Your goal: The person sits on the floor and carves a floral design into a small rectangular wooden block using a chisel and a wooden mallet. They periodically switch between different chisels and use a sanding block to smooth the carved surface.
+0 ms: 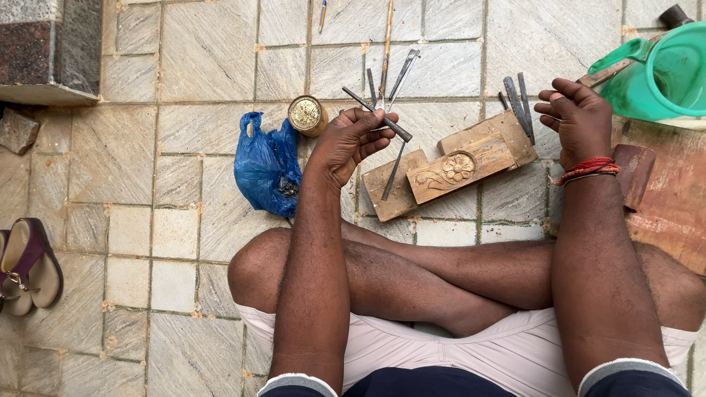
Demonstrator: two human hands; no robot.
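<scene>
Steel chisel [376,115] pinched in the raised left hand [346,143]; right hand [577,117] lifted, fingers loosely curled, empty.

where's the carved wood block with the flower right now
In the head view, the carved wood block lies on the tiled floor just right of centre, between the left hand and right hand, beside loose chisels.

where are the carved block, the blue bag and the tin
carved block [457,170], head view, on the flower carving
blue bag [263,165], head view, on its crumpled middle
tin [305,114], head view, on its round top
</scene>
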